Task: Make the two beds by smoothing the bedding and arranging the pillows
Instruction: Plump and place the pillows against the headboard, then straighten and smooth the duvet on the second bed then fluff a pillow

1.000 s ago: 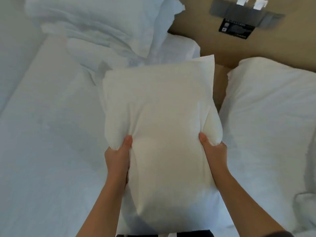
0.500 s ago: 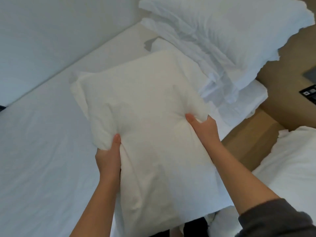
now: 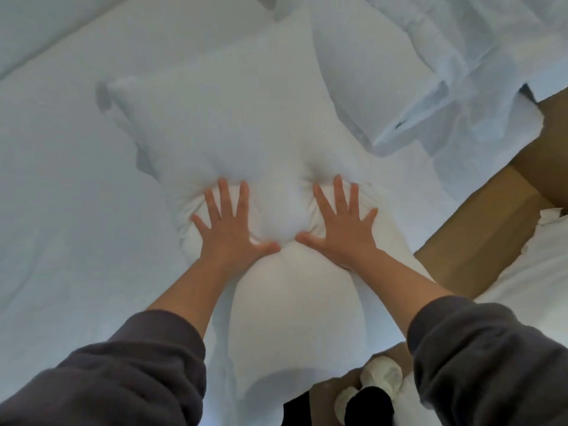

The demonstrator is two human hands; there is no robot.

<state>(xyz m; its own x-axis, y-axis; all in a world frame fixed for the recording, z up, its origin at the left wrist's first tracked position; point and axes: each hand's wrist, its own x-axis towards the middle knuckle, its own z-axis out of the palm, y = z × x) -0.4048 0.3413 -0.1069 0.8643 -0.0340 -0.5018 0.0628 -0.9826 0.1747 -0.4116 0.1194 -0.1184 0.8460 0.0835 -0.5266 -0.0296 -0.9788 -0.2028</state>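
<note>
A white pillow (image 3: 233, 124) lies on the left bed's white sheet (image 3: 70, 210). My left hand (image 3: 229, 224) and my right hand (image 3: 341, 222) lie flat on its middle, side by side, fingers spread and straight. Both palms press down and dent the pillow. A second white pillow (image 3: 368, 78) and crumpled white bedding (image 3: 491, 56) lie at the head of this bed, upper right. The edge of the other bed (image 3: 534, 278) shows at the right.
A brown wooden gap (image 3: 479, 229) runs between the two beds. White-socked feet (image 3: 381, 379) stand on it at the bottom. A pale wall (image 3: 40, 29) borders the left bed at top left.
The pillow, held up by its sides with both hands before, now lies on the left bed. Both hands have let go of its sides and press flat on top of it.
</note>
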